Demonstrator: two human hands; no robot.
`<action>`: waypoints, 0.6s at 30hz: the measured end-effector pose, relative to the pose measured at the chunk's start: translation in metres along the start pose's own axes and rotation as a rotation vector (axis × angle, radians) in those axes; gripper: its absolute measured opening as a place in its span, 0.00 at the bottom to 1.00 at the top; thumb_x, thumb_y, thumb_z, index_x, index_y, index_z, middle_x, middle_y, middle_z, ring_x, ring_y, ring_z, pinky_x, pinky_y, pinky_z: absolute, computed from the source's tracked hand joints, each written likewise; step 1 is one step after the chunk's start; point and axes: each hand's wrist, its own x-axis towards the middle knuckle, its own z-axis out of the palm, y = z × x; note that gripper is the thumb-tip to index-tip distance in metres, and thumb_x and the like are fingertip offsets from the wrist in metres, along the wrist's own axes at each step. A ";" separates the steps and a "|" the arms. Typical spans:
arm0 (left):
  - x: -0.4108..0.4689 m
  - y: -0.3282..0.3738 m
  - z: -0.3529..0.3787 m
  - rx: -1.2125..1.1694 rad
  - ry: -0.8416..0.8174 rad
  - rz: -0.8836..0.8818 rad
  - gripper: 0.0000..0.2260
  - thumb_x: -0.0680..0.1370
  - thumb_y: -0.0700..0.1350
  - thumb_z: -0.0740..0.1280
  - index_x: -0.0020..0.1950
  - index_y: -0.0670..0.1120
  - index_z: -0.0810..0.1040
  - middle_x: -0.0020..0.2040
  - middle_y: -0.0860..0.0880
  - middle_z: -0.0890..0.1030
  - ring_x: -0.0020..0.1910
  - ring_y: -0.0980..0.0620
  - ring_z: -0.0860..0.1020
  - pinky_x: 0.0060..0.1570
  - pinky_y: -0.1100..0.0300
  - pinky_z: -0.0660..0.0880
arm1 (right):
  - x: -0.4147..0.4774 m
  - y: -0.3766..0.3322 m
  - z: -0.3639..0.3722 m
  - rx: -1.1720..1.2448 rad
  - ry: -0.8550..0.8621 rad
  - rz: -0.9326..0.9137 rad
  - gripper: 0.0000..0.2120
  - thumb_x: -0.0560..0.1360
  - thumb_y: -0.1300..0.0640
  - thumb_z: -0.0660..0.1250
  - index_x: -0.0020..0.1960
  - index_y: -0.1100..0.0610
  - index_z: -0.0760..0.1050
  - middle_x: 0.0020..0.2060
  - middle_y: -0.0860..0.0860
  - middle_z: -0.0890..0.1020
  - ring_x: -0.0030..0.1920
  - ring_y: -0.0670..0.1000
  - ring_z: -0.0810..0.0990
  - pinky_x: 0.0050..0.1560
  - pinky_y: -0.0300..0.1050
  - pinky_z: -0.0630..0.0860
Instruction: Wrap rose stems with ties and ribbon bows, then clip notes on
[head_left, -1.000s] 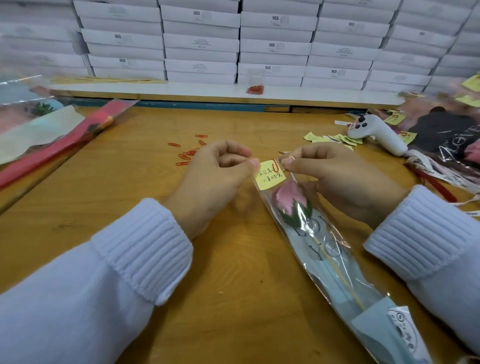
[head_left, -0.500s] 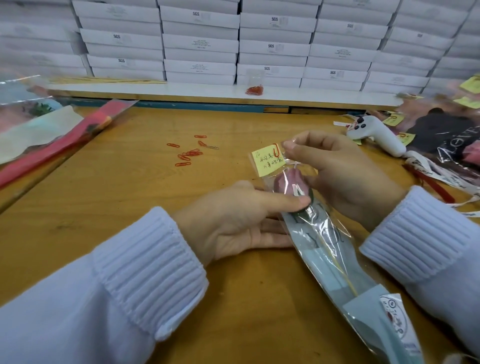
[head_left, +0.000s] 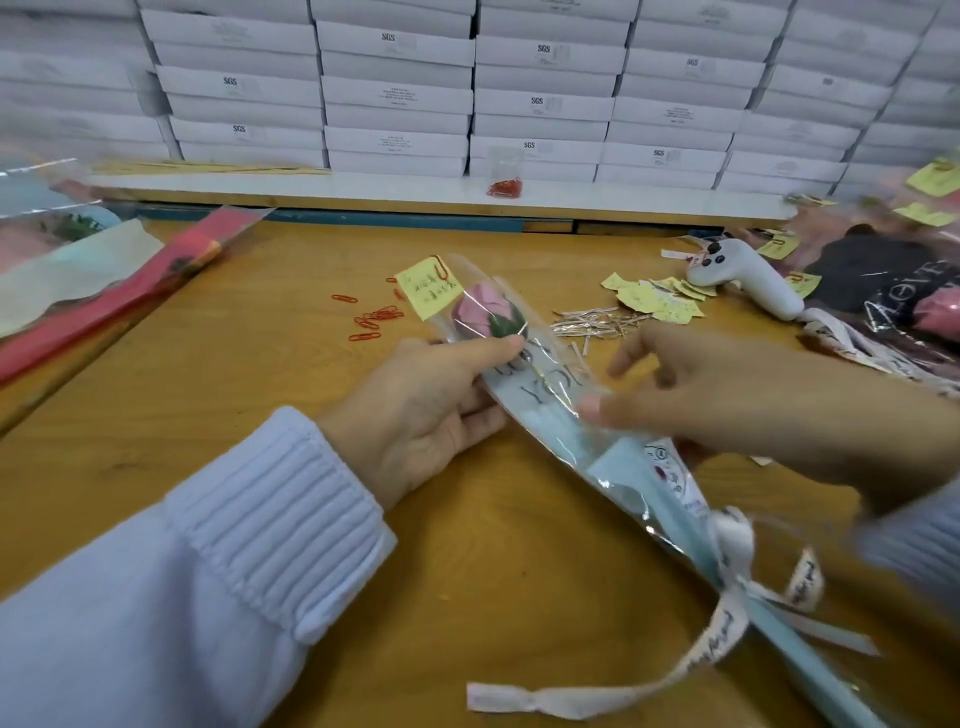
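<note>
Your left hand (head_left: 431, 410) pinches the sleeved rose (head_left: 540, 387) just below the bloom, thumb on top. The rose slants over the table (head_left: 249, 374), with the note (head_left: 428, 288) clipped at its far edge and the ribbon bow (head_left: 732, 545) nearest you. Your right hand (head_left: 727, 410) (blurred) hovers with loose fingers over the sleeve's middle. Bare wood shows to your left, up to the paper clips (head_left: 374, 319).

Pink rose bud (head_left: 485, 314) sealed in a clear cellophane sleeve (head_left: 545, 387) with pale blue lining.
Slanted from upper left to lower right, gripped just below the bud by the left hand (head_left: 431, 405). Yellow handwritten note (head_left: 428, 291) fastened at the sleeve's top edge with a red paper clip (head_left: 441, 267). White printed ribbon bow (head_left: 735, 551) tied round the narrow lower end, one long tail trailing left.
</note>
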 end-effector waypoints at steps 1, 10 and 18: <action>0.000 0.000 0.000 -0.011 0.015 0.012 0.15 0.74 0.36 0.69 0.60 0.41 0.75 0.47 0.41 0.85 0.45 0.46 0.84 0.38 0.55 0.82 | -0.004 0.001 0.001 -0.031 -0.038 -0.003 0.38 0.47 0.30 0.69 0.52 0.47 0.71 0.32 0.47 0.82 0.29 0.43 0.79 0.32 0.39 0.76; 0.001 -0.002 0.000 -0.067 0.080 0.107 0.14 0.74 0.35 0.69 0.59 0.42 0.76 0.51 0.42 0.84 0.47 0.46 0.83 0.38 0.56 0.82 | -0.027 0.007 -0.009 -0.103 -0.100 -0.032 0.29 0.43 0.32 0.73 0.42 0.32 0.70 0.41 0.32 0.78 0.34 0.42 0.83 0.31 0.35 0.76; -0.002 -0.002 -0.002 -0.067 -0.028 0.060 0.14 0.74 0.39 0.70 0.58 0.44 0.76 0.49 0.44 0.85 0.47 0.48 0.84 0.43 0.56 0.81 | -0.030 0.033 -0.024 -0.263 0.205 -0.185 0.22 0.53 0.31 0.66 0.47 0.30 0.70 0.47 0.27 0.76 0.38 0.36 0.80 0.33 0.40 0.79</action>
